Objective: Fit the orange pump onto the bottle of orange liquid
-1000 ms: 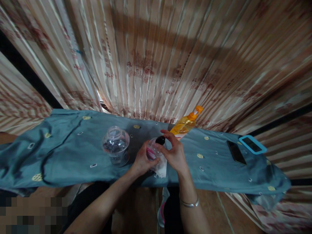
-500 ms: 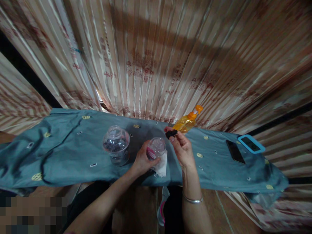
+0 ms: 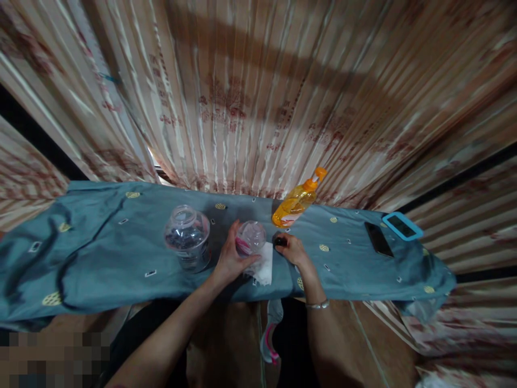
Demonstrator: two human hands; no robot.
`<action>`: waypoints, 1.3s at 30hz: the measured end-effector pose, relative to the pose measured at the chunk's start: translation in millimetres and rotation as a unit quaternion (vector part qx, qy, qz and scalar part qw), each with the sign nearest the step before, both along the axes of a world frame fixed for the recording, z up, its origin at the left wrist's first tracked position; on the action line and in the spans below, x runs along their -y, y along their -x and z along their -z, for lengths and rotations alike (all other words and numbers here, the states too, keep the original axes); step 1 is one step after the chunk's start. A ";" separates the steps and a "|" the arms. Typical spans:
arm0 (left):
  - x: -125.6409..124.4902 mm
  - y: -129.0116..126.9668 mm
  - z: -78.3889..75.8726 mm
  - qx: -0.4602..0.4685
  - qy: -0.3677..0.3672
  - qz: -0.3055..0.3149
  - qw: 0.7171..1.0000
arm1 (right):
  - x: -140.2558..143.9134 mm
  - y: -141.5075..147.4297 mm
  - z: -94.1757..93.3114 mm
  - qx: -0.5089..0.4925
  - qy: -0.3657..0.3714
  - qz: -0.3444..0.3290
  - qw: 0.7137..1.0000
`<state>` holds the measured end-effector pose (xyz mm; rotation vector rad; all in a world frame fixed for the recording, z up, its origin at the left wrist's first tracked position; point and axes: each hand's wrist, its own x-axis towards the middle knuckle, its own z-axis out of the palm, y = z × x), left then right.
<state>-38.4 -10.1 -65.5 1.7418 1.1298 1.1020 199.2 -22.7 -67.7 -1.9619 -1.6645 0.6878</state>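
My left hand (image 3: 233, 258) is wrapped round a clear plastic cup (image 3: 255, 237) with a pink mark on its side. Under and beside it lies a white tissue (image 3: 264, 267). Just to the right, my right hand (image 3: 293, 249) pinches a small black object (image 3: 279, 241) low over the cloth; its exact kind I cannot make out. Left of my hands stands a larger clear plastic tub (image 3: 188, 237) with a domed top and dark contents. Beyond my right hand is a pump bottle (image 3: 294, 206) of orange-yellow liquid.
A teal patterned cloth (image 3: 133, 242) covers the narrow table. At the right lie a black phone (image 3: 378, 239) and a blue-framed device with a dark screen (image 3: 403, 226). A pleated curtain (image 3: 242, 108) hangs right behind the table.
My right hand has come down toward the tabletop with the black object, uncovering the pump bottle. My left hand keeps its hold on the cup. The whole view has shifted slightly.
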 end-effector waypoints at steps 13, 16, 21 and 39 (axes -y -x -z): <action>13.0 8.5 6.4 -0.016 -0.057 -0.012 0.998 | 15.6 -4.9 13.4 0.024 0.006 -0.037 0.999; 39.3 23.2 2.9 -0.052 -0.096 -0.026 0.994 | 15.2 -6.4 12.7 0.017 -0.005 -0.025 1.000; 96.2 76.9 -4.1 -0.087 -0.130 -0.080 0.984 | 13.3 -10.9 10.8 0.007 -0.036 -0.002 0.999; 20.6 105.4 -34.1 0.000 0.064 -0.286 0.956 | 35.2 16.4 -26.4 -0.154 -0.197 0.012 0.968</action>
